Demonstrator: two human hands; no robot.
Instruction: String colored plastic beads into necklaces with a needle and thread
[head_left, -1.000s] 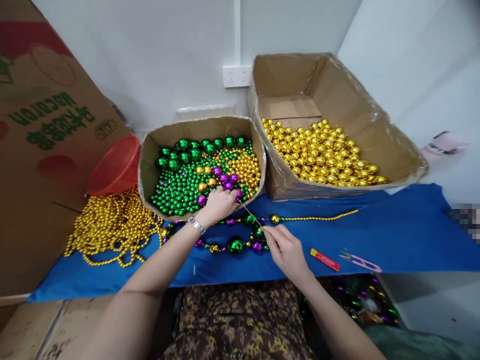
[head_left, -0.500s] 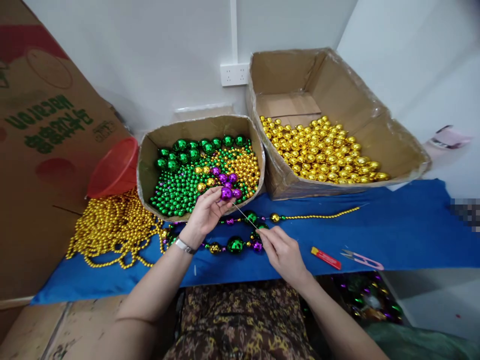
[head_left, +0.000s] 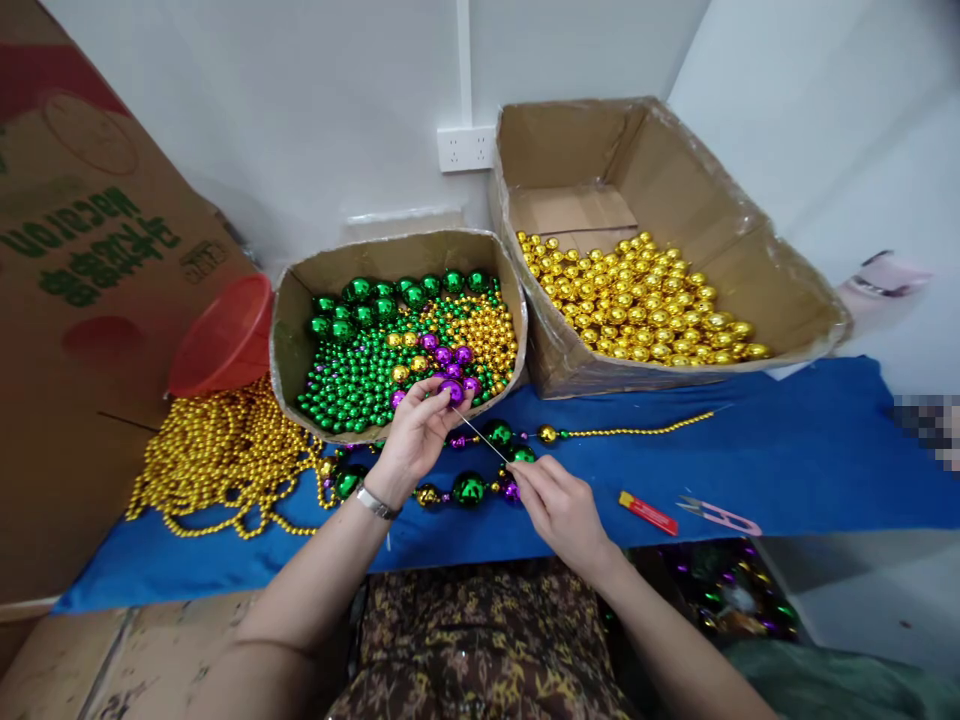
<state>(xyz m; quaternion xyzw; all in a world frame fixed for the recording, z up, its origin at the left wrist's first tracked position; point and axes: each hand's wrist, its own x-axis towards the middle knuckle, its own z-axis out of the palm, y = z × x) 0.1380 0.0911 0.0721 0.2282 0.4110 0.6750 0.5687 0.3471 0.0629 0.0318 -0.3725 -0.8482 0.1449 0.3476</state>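
My left hand pinches a purple bead at the front rim of a small cardboard box full of green, gold and purple beads. My right hand pinches the near end of a thin needle whose tip points into that purple bead. Under both hands a strung bead strand of green, gold and purple balls lies on the blue cloth, running on as a thin gold strand to the right.
A larger cardboard box of gold balls stands at the back right. A heap of gold bead chains lies left, by a red bowl. A red lighter and pink thread snips lie on the cloth right of my hand.
My left hand came out of the small box with a purple bead and brought it to the needle tip. My right hand stayed nearly still, holding the needle.
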